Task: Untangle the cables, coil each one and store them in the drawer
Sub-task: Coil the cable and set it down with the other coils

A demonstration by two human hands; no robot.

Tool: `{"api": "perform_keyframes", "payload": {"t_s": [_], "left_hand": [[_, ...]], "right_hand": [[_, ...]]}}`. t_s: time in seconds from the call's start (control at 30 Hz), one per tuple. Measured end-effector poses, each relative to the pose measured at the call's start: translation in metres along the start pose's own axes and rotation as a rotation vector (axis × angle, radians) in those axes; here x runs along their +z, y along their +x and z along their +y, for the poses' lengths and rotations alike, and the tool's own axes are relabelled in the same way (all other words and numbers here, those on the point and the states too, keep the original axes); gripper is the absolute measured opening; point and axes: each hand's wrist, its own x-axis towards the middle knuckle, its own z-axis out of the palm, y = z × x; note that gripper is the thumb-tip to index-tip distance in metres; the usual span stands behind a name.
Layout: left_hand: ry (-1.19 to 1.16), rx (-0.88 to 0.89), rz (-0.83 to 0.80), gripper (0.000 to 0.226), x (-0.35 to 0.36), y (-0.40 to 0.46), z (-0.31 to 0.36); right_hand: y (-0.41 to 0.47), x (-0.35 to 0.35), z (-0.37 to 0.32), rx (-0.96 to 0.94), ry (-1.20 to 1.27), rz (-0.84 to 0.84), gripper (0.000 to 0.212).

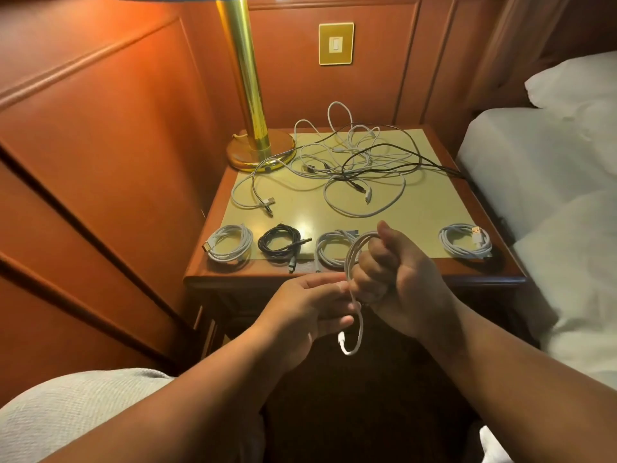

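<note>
Gripping a white cable [354, 259] in a coil, right hand [394, 279] is fisted round the loops just in front of the near edge of the desk [417, 235]; the loose tail hangs down and ends in a white plug [344, 344]. Left hand [310, 305] pinches that tail just below the coil, fingers lightly curled. Four finished coils sit along the near edge of the desk: white coil [230, 243] far left, black coil [280, 243] beside it, white coil [330, 248] partly behind the hands, white coil [465, 240] near right. Tangled cables [350, 162], white and black, lie at the far side, next to a brass lamp [250, 95]. Bed [551, 195] on the right.
</note>
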Motion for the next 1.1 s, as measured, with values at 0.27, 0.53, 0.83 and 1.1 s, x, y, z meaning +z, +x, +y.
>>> {"api": "perform_keyframes", "payload": {"t_s": [0.27,0.53,0.83,1.1], "left_hand": [[-0.072,0.048,0.153,0.018,-0.004,0.003,0.0],[0.102,0.225,0.213,0.036,-0.015,-0.001,0.022],[0.038,0.097,0.098,0.018,-0.016,-0.001,0.031],[0.081,0.263,0.275,0.019,-0.009,0.0,0.015]], "right_hand": [[0.003,-0.005,0.001,0.047,-0.222,-0.036,0.048],[0.006,-0.007,0.003,0.106,-0.577,0.284,0.044],[0.005,0.001,0.008,0.141,0.025,0.307,0.033],[0.003,0.01,0.02,0.035,-0.096,0.242,0.036]]}}
